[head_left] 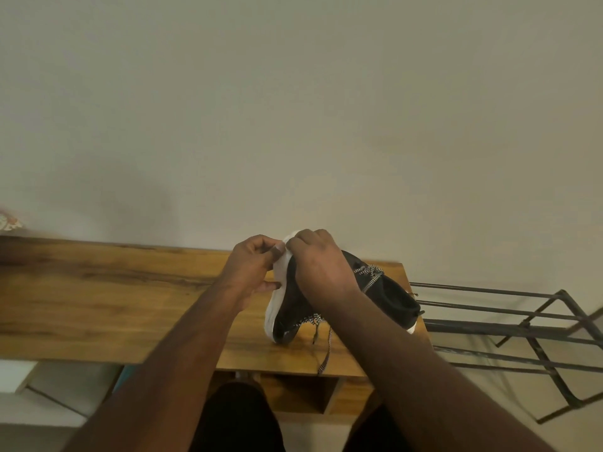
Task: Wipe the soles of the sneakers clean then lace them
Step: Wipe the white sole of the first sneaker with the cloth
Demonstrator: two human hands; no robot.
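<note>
1. A black sneaker (290, 308) with a white sole (277, 288) stood tipped on its side on the wooden table (114, 288), just right of the frame's centre, its sole facing left.
2. The left hand (251, 269) sat against the white sole from the left, its fingers curled and pinching the sole's upper edge, with the thumb laid lower along the sole.
3. The right hand (321, 265) came over the top of the shoe, fingers bent down over the toe end of the sole and closed on it; whether it also held a cloth could not be told.
4. The two hands met at the top of the sole, fingertips touching or nearly so.
5. A second black sneaker (396, 296) lay just behind and to the right, near the table's right edge, partly hidden by the right wrist.
6. Black-and-white speckled laces (368, 275) crossed the second shoe; another lace (326, 350) trailed loose from the first sneaker toward the table's front edge.
7. A dark metal rack (522, 327) stood to the right of the table.
</note>
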